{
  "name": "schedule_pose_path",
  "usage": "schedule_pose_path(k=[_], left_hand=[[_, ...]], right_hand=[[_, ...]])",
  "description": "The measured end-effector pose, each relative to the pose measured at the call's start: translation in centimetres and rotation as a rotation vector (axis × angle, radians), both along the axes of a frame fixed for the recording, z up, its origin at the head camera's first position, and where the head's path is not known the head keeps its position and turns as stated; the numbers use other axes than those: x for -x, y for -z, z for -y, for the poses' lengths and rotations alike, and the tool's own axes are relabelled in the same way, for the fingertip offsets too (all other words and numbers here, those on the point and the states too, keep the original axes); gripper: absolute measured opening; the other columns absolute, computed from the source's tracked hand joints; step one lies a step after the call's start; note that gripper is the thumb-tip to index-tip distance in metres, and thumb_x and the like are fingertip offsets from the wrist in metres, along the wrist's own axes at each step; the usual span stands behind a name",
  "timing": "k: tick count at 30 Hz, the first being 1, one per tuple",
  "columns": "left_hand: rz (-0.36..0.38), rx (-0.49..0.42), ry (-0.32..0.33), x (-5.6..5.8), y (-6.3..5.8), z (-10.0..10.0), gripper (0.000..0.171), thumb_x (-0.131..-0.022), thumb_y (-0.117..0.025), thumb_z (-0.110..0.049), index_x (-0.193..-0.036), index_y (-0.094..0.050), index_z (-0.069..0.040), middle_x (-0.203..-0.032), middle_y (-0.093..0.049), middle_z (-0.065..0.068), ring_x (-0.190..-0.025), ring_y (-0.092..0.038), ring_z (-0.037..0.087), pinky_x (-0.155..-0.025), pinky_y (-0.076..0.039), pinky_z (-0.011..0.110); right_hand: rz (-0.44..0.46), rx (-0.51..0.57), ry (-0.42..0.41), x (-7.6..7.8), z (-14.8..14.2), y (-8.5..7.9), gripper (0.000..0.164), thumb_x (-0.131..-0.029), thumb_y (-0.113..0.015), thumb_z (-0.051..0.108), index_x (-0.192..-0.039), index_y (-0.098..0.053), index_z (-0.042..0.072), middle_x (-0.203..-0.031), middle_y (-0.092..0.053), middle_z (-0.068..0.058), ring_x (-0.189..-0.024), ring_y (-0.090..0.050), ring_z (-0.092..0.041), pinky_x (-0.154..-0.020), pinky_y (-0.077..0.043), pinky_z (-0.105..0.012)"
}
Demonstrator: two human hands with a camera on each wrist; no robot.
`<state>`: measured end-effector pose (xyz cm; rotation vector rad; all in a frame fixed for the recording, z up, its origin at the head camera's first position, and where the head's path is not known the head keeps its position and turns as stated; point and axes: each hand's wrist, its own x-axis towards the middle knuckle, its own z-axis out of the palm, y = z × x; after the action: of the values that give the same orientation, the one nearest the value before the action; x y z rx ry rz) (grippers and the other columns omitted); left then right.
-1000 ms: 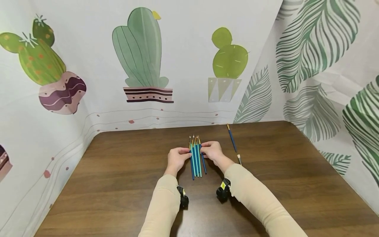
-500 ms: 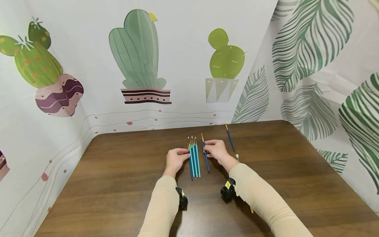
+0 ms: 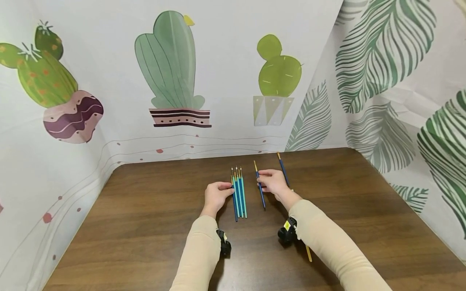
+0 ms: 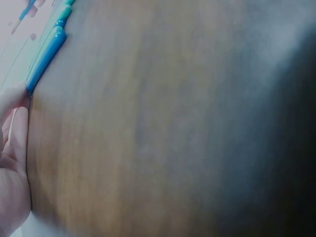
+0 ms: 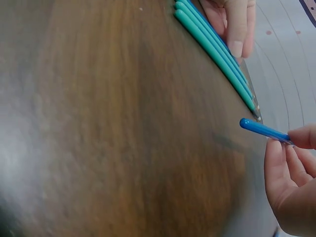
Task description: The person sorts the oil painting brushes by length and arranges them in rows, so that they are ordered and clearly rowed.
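Several teal and blue paintbrushes (image 3: 240,198) lie side by side on the table, bristles toward the wall. At their left edge, the thumb and forefinger of my left hand (image 3: 214,197) hold the outermost blue paintbrush (image 3: 234,208). In the left wrist view its rounded blue end (image 4: 47,59) slants away beyond my left hand (image 4: 14,182). To the right of the row, my right hand (image 3: 274,182) pinches a separate blue paintbrush (image 3: 261,194) by its upper handle. The right wrist view shows the handle end (image 5: 259,129) of that brush poking out from my right hand (image 5: 294,182), apart from the row.
Another blue paintbrush (image 3: 284,169) lies at the back right, partly behind my right hand. A thin yellow handle (image 3: 309,254) sticks out from under my right sleeve. The brown table (image 3: 153,226) ends at a cloth wall (image 3: 225,81) printed with cacti and leaves.
My right hand has drawn the blue paintbrush away from the row to the right, widening the gap. My left hand stays at the row's left edge.
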<state>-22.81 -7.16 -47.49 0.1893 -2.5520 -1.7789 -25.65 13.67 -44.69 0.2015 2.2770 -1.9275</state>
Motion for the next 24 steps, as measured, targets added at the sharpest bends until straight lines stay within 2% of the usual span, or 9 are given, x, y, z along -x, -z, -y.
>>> schedule_pose_path(k=[3,6,13,24], left_hand=[[0.003,-0.002,-0.004,0.0,0.0,0.0,0.019,-0.080,-0.075,-0.014,-0.098,-0.074,-0.007,-0.099,-0.073,0.009,-0.098,-0.065,0.022,-0.088,-0.051,0.037],[0.003,0.003,-0.007,-0.1,-0.1,0.0,0.019,-0.080,-0.075,-0.014,-0.098,-0.074,-0.007,-0.099,-0.073,0.009,-0.098,-0.065,0.022,-0.088,-0.051,0.038],[0.002,0.015,-0.004,-0.1,-0.3,-0.1,0.019,-0.080,-0.075,-0.015,-0.098,-0.074,-0.007,-0.098,-0.073,0.009,-0.096,-0.066,0.021,-0.087,-0.051,0.037],[-0.004,0.006,-0.006,-0.1,-0.3,0.0,0.020,-0.080,-0.075,-0.014,-0.098,-0.074,-0.007,-0.098,-0.073,0.009,-0.095,-0.067,0.021,-0.087,-0.052,0.037]], right_hand=[[-0.005,0.003,-0.009,0.1,-0.3,-0.1,0.038,-0.087,-0.060,0.003,-0.124,-0.057,-0.004,-0.111,-0.065,-0.025,-0.068,-0.065,-0.009,-0.054,-0.052,-0.020],[-0.013,0.025,-0.003,0.3,-0.6,-0.1,0.038,-0.086,-0.061,0.002,-0.123,-0.057,-0.005,-0.108,-0.067,-0.024,-0.068,-0.066,-0.009,-0.054,-0.052,-0.020],[-0.021,0.017,0.032,0.8,-1.7,-0.4,0.037,-0.085,-0.063,0.003,-0.121,-0.059,-0.004,-0.088,-0.071,-0.006,-0.068,-0.066,-0.010,-0.056,-0.053,-0.020],[-0.033,-0.014,0.089,1.8,-3.8,-0.6,0.038,-0.085,-0.064,0.005,-0.121,-0.059,-0.005,-0.080,-0.066,0.004,-0.064,-0.063,-0.003,-0.059,-0.055,-0.020]])
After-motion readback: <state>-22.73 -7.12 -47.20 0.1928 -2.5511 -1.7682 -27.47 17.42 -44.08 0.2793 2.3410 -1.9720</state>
